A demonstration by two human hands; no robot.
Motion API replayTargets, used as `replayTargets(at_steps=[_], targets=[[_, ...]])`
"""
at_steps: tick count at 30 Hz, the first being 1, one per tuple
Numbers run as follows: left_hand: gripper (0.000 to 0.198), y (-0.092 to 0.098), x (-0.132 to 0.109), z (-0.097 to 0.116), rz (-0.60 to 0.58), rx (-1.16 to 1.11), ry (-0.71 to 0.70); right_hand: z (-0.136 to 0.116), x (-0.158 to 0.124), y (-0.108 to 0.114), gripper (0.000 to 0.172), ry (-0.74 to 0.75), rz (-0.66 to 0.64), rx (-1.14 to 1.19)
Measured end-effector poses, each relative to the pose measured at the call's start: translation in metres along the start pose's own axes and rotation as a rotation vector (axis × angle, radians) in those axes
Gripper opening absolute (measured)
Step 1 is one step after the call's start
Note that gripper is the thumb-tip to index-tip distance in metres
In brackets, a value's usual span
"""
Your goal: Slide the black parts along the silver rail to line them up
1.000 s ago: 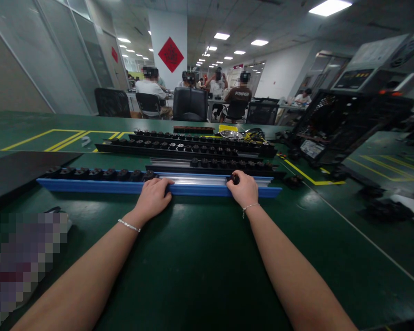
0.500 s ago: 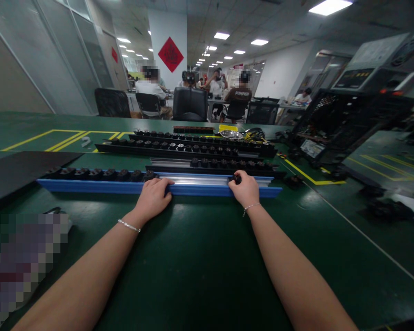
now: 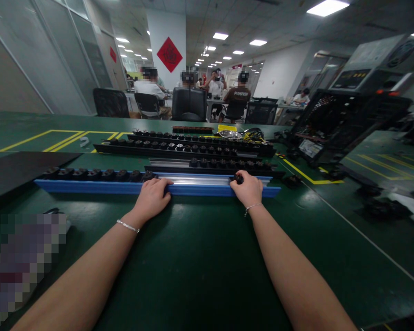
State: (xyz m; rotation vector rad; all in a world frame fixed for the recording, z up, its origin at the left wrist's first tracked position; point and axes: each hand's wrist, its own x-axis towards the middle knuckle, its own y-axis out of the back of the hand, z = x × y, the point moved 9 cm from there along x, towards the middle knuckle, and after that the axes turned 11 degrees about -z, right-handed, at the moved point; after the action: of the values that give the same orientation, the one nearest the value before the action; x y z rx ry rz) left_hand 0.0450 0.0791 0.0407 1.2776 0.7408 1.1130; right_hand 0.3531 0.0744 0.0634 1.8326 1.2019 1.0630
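A long blue rail (image 3: pixel 89 187) with a silver channel (image 3: pixel 200 180) lies across the green table (image 3: pixel 200 257) in front of me. Several black round parts (image 3: pixel 100 174) fill its left half. My left hand (image 3: pixel 152 196) grips the rail's near edge just right of those parts, fingers curled over it. My right hand (image 3: pixel 249 188) rests on the rail further right, fingers pinched on a small black part (image 3: pixel 239 178) sitting in the channel. Both wrists wear thin bracelets.
Three more black rails (image 3: pixel 200 149) loaded with the same parts lie behind the blue one. A metal dish (image 3: pixel 229 134) sits beyond them. A black mesh machine (image 3: pixel 345 124) stands at the right, a dark sheet (image 3: pixel 17 168) at the left. Seated people work at the back.
My right hand with the black part has shifted slightly to the right along the rail. My left hand has stayed where it was.
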Motion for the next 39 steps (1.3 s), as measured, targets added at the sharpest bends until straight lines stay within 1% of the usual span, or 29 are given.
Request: replayTargets(at_steps=[9,17,24,30,39], targets=[[0.036,0.000,0.000,0.001,-0.006,0.000,0.006,0.003,0.003,-0.001,0.027,-0.001,0.016,0.014],[0.036,0.000,0.000,0.001,-0.001,0.001,0.001,0.020,0.005,-0.003,0.031,-0.009,0.034,0.055],[0.036,0.000,0.000,0.000,-0.003,0.002,0.004,0.013,0.002,0.004,0.027,0.036,0.067,0.006],[0.035,0.000,0.000,0.000,0.001,-0.005,-0.004,0.020,0.003,0.007,0.028,-0.006,0.074,0.010],[0.036,0.000,0.000,0.000,-0.002,0.008,-0.006,0.028,0.006,0.005,0.031,-0.031,0.060,0.019]])
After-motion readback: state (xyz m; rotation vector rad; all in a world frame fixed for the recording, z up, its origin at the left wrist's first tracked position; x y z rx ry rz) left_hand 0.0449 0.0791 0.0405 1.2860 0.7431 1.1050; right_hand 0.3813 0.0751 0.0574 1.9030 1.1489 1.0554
